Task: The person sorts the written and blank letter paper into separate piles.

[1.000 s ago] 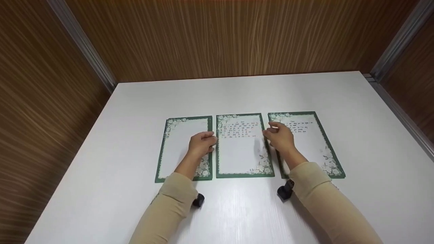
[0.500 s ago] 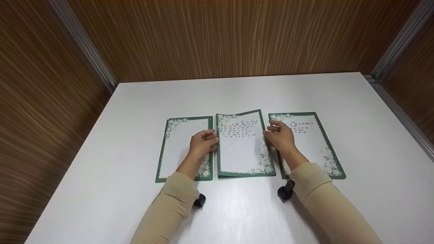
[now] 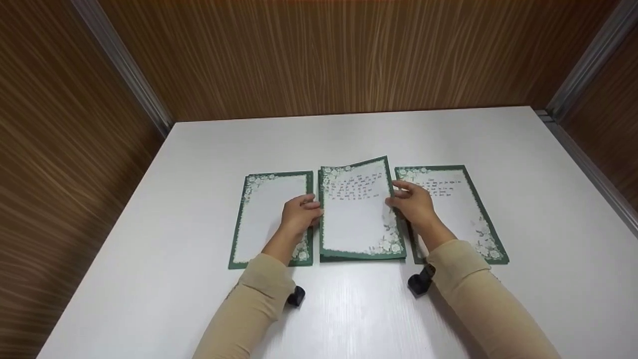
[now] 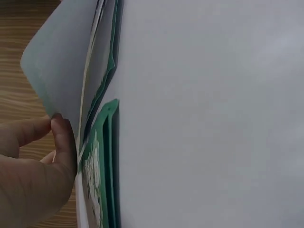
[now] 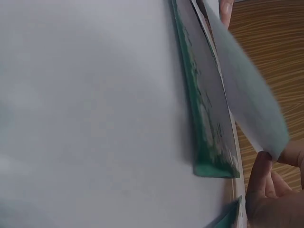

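Note:
In the head view, a sheet of writing paper [image 3: 356,222] with a green floral border and several handwritten lines is raised and bowed over the middle paper stack [image 3: 364,259]. My left hand [image 3: 300,213] pinches its left edge between thumb and fingers. The opposite edge is pinched by my right hand [image 3: 414,203], and the top right corner stands highest. Both wrist views show the sheet's pale underside [image 4: 59,61] lifted off the papers below. Under my left forearm lies a bordered stack [image 3: 259,209] with no writing; a written one [image 3: 453,219] lies partly under my right hand.
All papers lie on a white table [image 3: 349,142]. Wood-grain panels [image 3: 329,60] stand behind it and at both sides. A small black object [image 3: 296,296] shows beside the left cuff, and another black piece [image 3: 419,282] beside the right one.
The top sheet of the middle stack has come up from lying flat, bowing between both hands, its right side rising more. The side stacks have not moved.

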`<control>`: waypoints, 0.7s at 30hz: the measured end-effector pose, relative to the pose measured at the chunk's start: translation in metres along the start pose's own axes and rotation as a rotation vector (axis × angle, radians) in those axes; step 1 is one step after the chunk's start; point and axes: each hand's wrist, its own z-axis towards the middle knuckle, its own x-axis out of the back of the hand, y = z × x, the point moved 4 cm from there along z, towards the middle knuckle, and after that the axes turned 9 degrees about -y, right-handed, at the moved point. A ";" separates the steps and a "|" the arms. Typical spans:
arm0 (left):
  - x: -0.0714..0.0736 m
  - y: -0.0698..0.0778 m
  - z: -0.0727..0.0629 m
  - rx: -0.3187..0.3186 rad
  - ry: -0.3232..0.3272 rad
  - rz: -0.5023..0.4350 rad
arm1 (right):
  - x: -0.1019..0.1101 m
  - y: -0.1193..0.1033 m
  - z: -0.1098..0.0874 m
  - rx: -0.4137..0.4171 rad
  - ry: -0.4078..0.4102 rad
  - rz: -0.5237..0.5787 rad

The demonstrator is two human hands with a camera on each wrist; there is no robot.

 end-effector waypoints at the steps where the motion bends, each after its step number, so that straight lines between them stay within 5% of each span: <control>1: 0.000 0.000 0.000 0.005 -0.005 0.009 | 0.001 0.001 0.000 -0.009 0.000 0.003; 12: -0.009 0.000 0.001 0.030 -0.029 0.043 | 0.011 0.001 -0.002 -0.045 0.033 0.002; 21: -0.033 0.001 0.002 0.016 -0.048 0.011 | 0.035 0.007 -0.006 -0.035 0.046 -0.068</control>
